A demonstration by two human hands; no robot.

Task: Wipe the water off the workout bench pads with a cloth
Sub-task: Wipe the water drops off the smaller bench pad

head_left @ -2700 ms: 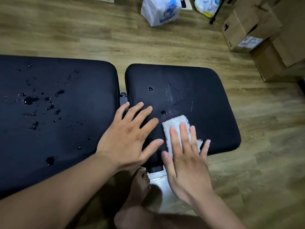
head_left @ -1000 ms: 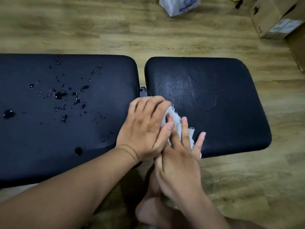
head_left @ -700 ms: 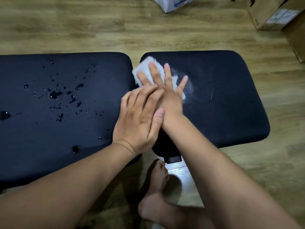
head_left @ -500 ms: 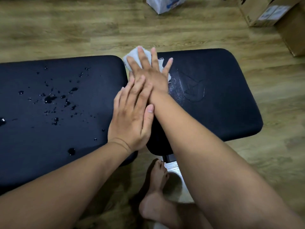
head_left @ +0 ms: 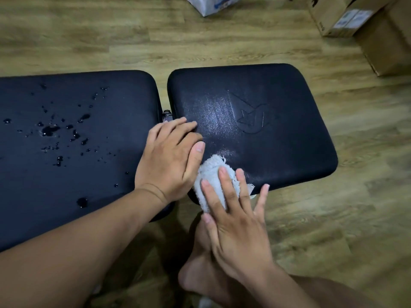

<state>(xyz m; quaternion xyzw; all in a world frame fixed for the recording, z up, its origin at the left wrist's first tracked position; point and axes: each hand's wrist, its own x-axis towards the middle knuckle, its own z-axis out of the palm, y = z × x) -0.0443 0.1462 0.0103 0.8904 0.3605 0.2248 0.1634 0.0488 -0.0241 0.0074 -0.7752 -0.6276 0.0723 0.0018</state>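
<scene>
Two black bench pads lie side by side. The left pad (head_left: pixel 73 156) carries several water drops (head_left: pixel 50 130). The right pad (head_left: pixel 266 138) shows a damp sheen and an embossed logo, with no drops visible. My right hand (head_left: pixel 233 218) presses a white cloth (head_left: pixel 211 174) flat against the near left corner of the right pad, fingers spread over it. Resting palm-down with nothing in it, my left hand (head_left: pixel 171 161) spans the gap between the pads, its fingers on the right pad's left edge.
Wooden floor surrounds the bench. A white plastic bag (head_left: pixel 211 5) lies at the far top. Cardboard boxes (head_left: pixel 364 23) stand at the top right. My bare foot (head_left: pixel 200 274) rests on the floor below the pads' near edge.
My right hand has dragged the cloth from the far left corner of the right pad back to its near left corner. The left hand has stayed over the gap.
</scene>
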